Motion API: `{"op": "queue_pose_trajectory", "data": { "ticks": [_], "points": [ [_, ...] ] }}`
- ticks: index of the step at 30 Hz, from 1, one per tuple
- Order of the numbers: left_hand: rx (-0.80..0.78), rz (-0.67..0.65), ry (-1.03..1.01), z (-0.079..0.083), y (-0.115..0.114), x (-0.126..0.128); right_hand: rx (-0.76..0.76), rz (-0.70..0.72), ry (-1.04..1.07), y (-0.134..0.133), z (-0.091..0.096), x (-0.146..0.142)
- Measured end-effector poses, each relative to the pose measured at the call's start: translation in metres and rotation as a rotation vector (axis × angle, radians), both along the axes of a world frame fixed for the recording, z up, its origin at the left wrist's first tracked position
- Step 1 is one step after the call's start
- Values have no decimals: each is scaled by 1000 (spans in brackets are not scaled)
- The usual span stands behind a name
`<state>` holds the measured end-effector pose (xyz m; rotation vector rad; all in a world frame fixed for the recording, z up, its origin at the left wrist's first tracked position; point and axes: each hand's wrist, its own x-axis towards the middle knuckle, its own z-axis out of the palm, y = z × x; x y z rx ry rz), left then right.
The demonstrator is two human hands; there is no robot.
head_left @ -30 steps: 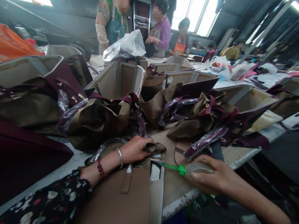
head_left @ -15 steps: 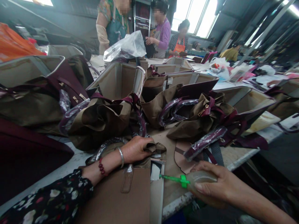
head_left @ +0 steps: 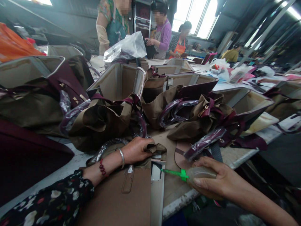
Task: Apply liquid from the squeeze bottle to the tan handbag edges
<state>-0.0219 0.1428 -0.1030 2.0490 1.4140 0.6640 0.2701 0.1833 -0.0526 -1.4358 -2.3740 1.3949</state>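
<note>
Head view: left hand (head_left: 136, 151) grips olive cloth (head_left: 157, 149), right hand (head_left: 217, 180) holds a green-nozzled bottle (head_left: 203, 172)

On the near edge of a worktable (head_left: 175, 196), a brown bag panel (head_left: 115, 201) lies below the left hand, whose fingers are closed on a bunched fold of the olive cloth at the panel's upper corner. A pale strip (head_left: 157, 201) runs along the panel's right side, with a white patch (head_left: 156, 173) near its top.

The right hand is wrapped around the bottle, which lies tilted in its grasp. Its green nozzle (head_left: 172, 173) points left, the tip at the white patch; whether they touch is impossible to tell.

Just above the right hand rests a plastic-wrapped purple handle (head_left: 204, 144), partly over a tan flap (head_left: 181, 158). Behind both hands stand olive-and-purple bags (head_left: 101, 122) with open, stiff-walled tops. Farther back, a clear plastic bag (head_left: 128, 47) sits before co-workers (head_left: 164, 34), one in an orange apron (head_left: 180, 49).
</note>
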Motion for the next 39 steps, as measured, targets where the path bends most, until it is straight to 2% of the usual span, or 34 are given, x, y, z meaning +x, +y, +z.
{"op": "queue_pose_trajectory", "data": {
  "ticks": [5,13,24,31,34,39],
  "points": [
    [6,2,-3,-1,0,0,16,21,-28,-3,7,-1],
    [17,-6,-11,-4,1,1,30,-2,-20,-2,1,1],
    [5,-4,-2,-4,0,0,-215,-17,26,-25,4,5],
    [-7,-1,18,-1,1,-1,-259,-46,-26,-35,3,9],
    [-11,-1,20,1,0,0,-235,-13,0,-43,4,8],
    [-4,2,16,1,0,1,-250,82,-96,-62,7,7]
  ]
}}
